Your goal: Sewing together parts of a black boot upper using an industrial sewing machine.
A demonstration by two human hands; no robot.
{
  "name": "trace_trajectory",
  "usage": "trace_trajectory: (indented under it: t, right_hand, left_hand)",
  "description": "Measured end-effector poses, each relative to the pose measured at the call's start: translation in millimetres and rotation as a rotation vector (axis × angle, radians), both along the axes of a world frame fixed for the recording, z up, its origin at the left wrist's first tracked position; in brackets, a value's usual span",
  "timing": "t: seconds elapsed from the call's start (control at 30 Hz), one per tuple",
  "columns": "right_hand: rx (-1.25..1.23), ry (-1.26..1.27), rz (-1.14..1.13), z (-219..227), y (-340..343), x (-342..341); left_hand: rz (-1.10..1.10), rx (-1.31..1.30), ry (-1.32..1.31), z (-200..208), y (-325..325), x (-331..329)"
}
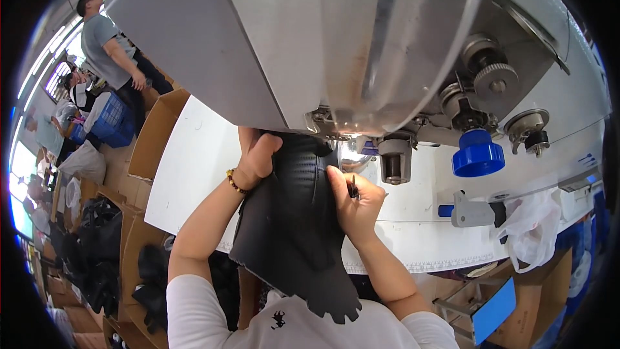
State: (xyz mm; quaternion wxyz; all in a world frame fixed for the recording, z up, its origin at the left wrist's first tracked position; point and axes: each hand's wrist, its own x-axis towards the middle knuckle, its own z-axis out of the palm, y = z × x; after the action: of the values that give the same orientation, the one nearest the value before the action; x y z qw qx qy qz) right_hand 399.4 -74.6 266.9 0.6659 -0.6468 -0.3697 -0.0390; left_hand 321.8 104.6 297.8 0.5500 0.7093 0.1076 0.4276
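A black leather piece (pixel 290 232) with a notched lower edge and rows of stitched pleats near its top hangs over the front of the sewing machine's white table and toward my lap. Its upper end runs beneath the grey sewing machine head (pixel 194 39), which hides the needle area. My left hand (pixel 259 155) lies at the leather's upper left side, its fingers mostly hidden by the machine. At the right edge, my right hand (pixel 358 203) is closed with its thumb against the leather. A small dark pointed tool (pixel 353 186), perhaps snips, sticks out between its fingers.
The white table (pixel 194 155) carries a ruler strip along its front edge. Metal tension knobs and a blue thread cap (pixel 478 154) project at right. A plastic bag (pixel 533 229) hangs at the far right. Cardboard boxes (pixel 132 245) with black pieces stand at left; a person (pixel 106 45) stands beyond.
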Motion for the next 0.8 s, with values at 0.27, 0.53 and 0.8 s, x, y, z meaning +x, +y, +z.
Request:
trace_trajectory:
  t: [0.27, 0.53, 0.8]
  right_hand:
    - [0.081, 0.010, -0.037, 9, 11, -2]
    - [0.038, 0.077, -0.036, 15, 6, -1]
    - [0.066, 0.308, 0.072, 21, -5, -9]
  left_hand:
    - [0.056, 0.536, 0.111, 10, 14, 12]
    - [0.045, 0.600, 0.135, -16, 49, 22]
    - [0.044, 0.522, 0.333, 0, 41, 27]
